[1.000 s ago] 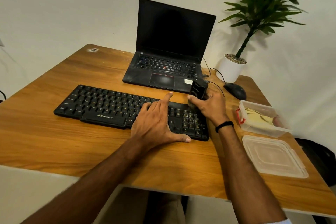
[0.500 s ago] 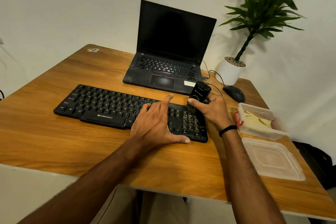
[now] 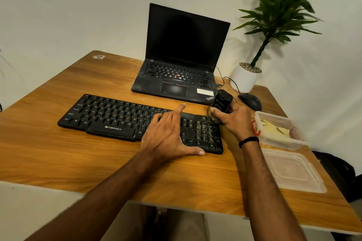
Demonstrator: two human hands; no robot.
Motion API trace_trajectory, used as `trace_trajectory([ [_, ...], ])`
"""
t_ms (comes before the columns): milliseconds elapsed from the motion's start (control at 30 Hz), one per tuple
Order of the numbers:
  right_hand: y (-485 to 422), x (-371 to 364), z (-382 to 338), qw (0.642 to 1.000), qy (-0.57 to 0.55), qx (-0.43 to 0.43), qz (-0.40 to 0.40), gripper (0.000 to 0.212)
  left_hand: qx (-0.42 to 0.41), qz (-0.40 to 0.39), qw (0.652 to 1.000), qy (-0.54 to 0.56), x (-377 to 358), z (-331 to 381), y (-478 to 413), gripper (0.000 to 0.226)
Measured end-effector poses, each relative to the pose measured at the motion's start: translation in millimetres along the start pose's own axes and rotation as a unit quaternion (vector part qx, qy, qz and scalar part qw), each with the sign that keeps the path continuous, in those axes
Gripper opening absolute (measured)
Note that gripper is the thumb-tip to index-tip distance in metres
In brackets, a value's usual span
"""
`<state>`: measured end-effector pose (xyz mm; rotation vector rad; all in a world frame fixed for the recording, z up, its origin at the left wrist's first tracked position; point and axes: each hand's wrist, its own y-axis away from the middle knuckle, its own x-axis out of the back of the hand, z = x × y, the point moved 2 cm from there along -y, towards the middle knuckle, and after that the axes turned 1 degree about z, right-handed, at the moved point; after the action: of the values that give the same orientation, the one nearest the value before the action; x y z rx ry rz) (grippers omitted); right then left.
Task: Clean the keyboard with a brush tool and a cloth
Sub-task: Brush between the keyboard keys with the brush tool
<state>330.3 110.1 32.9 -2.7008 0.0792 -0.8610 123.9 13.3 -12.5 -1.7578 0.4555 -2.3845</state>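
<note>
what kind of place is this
Probably a home or office desk: a wooden table against a plain wall, with a laptop, a keyboard, a mouse and a potted plant.

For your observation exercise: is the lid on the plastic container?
No, the lid lies flat on the table beside the open container.

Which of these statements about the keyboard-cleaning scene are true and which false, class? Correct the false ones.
1. The right hand grips the brush tool by the keyboard's right end. True.
2. The left hand rests open on the keyboard. True.
3. The laptop screen shows a document. False: it is dark.
4. The cloth lies on the keyboard. False: it sits in the open container.
5. The lid covers the container. False: it lies on the table beside it.
</note>
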Motion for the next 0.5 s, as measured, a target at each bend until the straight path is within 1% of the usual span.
trace_trajectory([
  [33,0.5,-1.3,0.9,1.000,-0.005,-0.004,-0.005,0.036,-0.001,0.001,1.000,0.000,0.1,-0.2,-0.3,0.145],
  [100,7.1,-16.9,-5.6,0.997,-0.045,-0.004,-0.060,0.032,-0.003,0.002,1.000,0.001,0.1,-1.1,-0.8,0.145],
  [133,10.7,-25.8,-8.2,0.994,-0.055,-0.002,-0.091,0.029,-0.004,0.002,1.000,0.002,0.3,-1.4,-0.6,0.145],
  [167,12.5,-30.3,-9.7,0.993,-0.049,0.005,-0.103,0.026,-0.006,0.002,1.000,0.002,0.5,-1.2,-0.4,0.145],
  [200,12.2,-29.4,-10.9,0.994,-0.040,0.009,-0.096,0.027,-0.007,0.001,1.000,0.004,0.6,-0.7,-0.5,0.145],
  [300,2.2,-7.2,-2.4,1.000,-0.012,0.002,-0.006,0.034,-0.007,0.001,1.000,0.005,1.1,0.2,-0.8,0.145],
  [333,1.5,-2.7,0.8,1.000,-0.007,0.001,0.007,0.034,-0.007,0.000,1.000,0.004,1.4,0.2,-0.8,0.145],
  [367,3.4,-2.8,1.8,1.000,-0.012,0.000,-0.003,0.032,-0.007,-0.001,1.000,0.003,1.6,-0.2,-0.5,0.145],
  [433,12.1,-13.2,-3.8,0.997,-0.047,-0.006,-0.060,0.024,-0.009,-0.003,1.000,0.000,1.8,-0.8,-0.4,0.144],
  [467,15.5,-18.1,-5.9,0.995,-0.055,-0.007,-0.081,0.024,-0.008,-0.003,1.000,-0.001,1.8,-0.8,-0.3,0.145],
  [500,16.0,-19.5,-7.5,0.995,-0.055,-0.003,-0.085,0.024,-0.007,-0.002,1.000,-0.001,1.6,-0.6,-0.5,0.145],
])
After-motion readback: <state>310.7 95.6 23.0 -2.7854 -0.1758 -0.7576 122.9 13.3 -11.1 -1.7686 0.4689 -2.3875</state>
